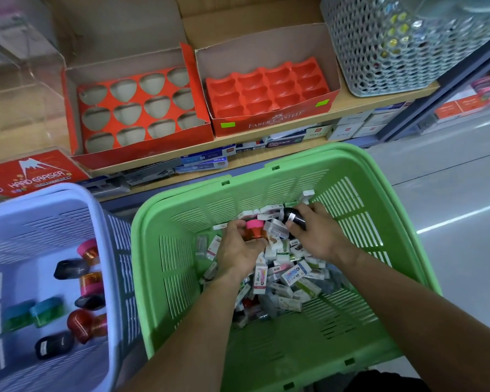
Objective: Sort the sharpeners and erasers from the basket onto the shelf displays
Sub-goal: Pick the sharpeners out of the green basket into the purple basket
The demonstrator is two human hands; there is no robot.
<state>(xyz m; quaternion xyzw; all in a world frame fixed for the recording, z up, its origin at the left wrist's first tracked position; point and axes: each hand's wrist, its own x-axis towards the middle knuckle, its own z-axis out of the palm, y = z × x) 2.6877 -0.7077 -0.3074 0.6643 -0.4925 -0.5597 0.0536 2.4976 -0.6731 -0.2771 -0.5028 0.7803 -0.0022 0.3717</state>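
Fingers of the left hand (236, 250) curl round a pink-capped sharpener (253, 230) with a clear orange body, held cap-up just above the pile. The right hand (320, 236) grips a black sharpener (294, 219), a glossy oval with a white label. Its long axis runs diagonally, from upper left down to lower right across the fingers. Both hands are deep in the green basket (181, 222), close together, over a heap of small boxed erasers (289, 273), mostly white with coloured print.

Both shelf displays lie ahead of the hands and higher, past the basket's far rim. The heart-cutout box (137, 94), red card with rows of empty heart-shaped holes, sits ahead and to the left, nearer the left hand. The moulded tray box (275, 120), red with empty scooped pockets, sits almost straight ahead, nearer the right hand. The sharpeners look rigid and smooth, easy to lift clear, though which display suits each cannot be told.

On the left stands a lavender basket (99, 222), touching the green one, with loose sharpeners (81, 295) in pink, teal, red and black.
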